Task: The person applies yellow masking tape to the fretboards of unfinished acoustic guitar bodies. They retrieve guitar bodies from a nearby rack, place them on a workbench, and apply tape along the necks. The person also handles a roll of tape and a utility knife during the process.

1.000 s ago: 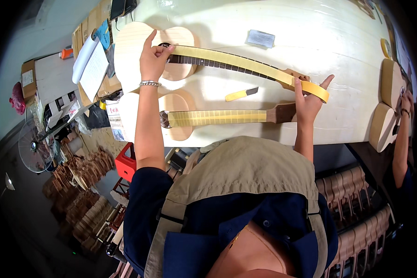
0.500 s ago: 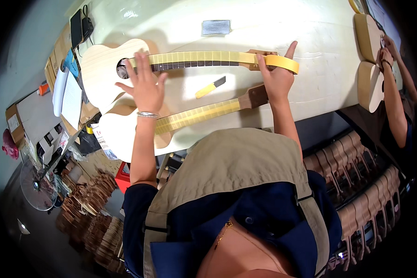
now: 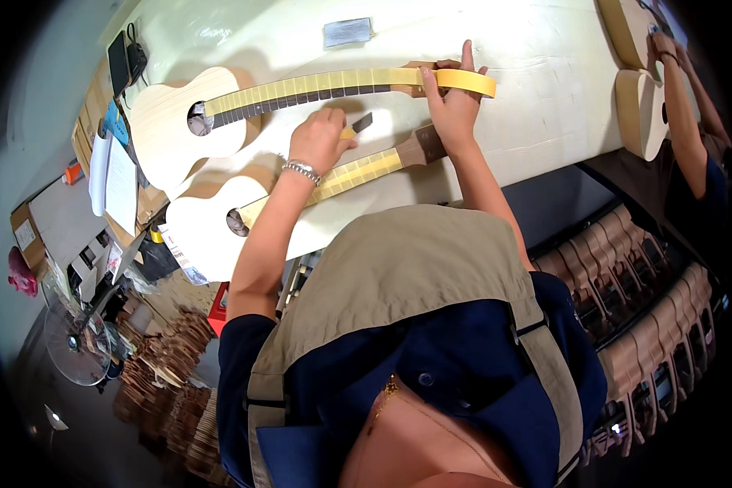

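Two unfinished pale-wood ukuleles lie side by side, necks pointing right. On the far ukulele, yellow masking tape runs along the dark fretboard, which shows at its near edge. My right hand holds the tape roll at that headstock, thumb and forefinger stretched out. Between the necks my left hand is closed around the yellow handle of a knife, its dark blade pointing right. The near ukulele has tape strips across its fretboard; my left forearm partly covers it.
A grey rectangular block rests farther back on the pale table. At the right another person's arm works by more ukulele bodies. Papers, a fan and stacked wood parts are at left; wooden necks hang lower right.
My left hand has left the far ukulele's soundhole end, moved right and nearer, and closed on the knife. My right hand still holds the tape roll by the headstock.
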The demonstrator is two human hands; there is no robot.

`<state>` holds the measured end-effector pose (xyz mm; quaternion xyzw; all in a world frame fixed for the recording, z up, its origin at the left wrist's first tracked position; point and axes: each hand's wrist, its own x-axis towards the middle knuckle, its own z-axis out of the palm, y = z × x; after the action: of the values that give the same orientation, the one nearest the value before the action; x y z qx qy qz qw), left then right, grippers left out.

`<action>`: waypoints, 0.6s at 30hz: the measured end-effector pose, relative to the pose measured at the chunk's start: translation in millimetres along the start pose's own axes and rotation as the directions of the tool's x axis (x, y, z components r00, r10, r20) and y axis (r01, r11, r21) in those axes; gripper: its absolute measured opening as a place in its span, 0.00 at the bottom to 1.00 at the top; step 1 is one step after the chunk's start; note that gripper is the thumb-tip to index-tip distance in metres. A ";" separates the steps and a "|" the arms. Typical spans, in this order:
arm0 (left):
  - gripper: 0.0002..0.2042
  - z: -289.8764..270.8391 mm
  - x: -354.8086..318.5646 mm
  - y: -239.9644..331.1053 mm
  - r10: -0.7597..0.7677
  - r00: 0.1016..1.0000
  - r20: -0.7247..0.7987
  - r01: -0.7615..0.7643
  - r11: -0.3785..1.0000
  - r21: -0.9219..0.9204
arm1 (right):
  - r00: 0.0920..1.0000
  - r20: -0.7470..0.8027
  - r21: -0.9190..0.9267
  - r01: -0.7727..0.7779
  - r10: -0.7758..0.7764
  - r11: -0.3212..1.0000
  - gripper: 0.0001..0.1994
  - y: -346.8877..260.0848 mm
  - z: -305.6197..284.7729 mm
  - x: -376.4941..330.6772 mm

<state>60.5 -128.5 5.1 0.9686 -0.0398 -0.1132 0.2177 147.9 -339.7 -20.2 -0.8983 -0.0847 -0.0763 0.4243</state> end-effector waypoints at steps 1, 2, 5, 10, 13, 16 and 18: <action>0.14 3.5 0.3 -0.5 0.056 0.998 0.012 -0.057 0.991 0.124 | 1.000 -0.012 0.005 0.012 -0.012 1.000 0.38 0.2 1.1 0.9; 0.13 10.1 -0.6 -1.9 0.110 0.993 0.031 -0.115 0.962 0.246 | 1.000 -0.017 0.002 0.009 -0.009 1.000 0.38 1.1 2.4 0.6; 0.10 0.8 4.8 5.3 0.199 0.980 -0.003 -0.193 0.956 0.222 | 1.000 -0.011 -0.005 0.000 0.000 1.000 0.38 0.0 0.0 2.6; 0.12 -2.6 28.6 35.4 -0.260 0.957 -0.131 0.088 0.688 -0.720 | 0.999 -0.033 0.001 -0.006 0.006 1.000 0.37 2.2 3.0 0.9; 0.16 -11.6 41.4 50.7 -0.335 0.938 -0.096 0.127 0.585 -0.801 | 1.000 -0.029 0.000 -0.010 0.010 1.000 0.36 3.7 3.9 0.1; 0.21 -9.0 44.9 45.8 -0.289 0.953 -0.086 0.116 0.614 -0.780 | 1.000 -0.026 -0.014 0.000 0.000 1.000 0.35 6.6 4.8 -0.2; 0.21 -6.4 47.3 43.3 -0.271 0.958 -0.091 0.113 0.651 -0.751 | 1.000 -0.023 -0.021 0.006 -0.007 1.000 0.35 6.4 4.5 0.3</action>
<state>106.7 -171.0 19.8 0.8022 0.1341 -0.0465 0.5800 149.9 -340.2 -27.8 -0.9014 -0.0818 -0.0891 0.4158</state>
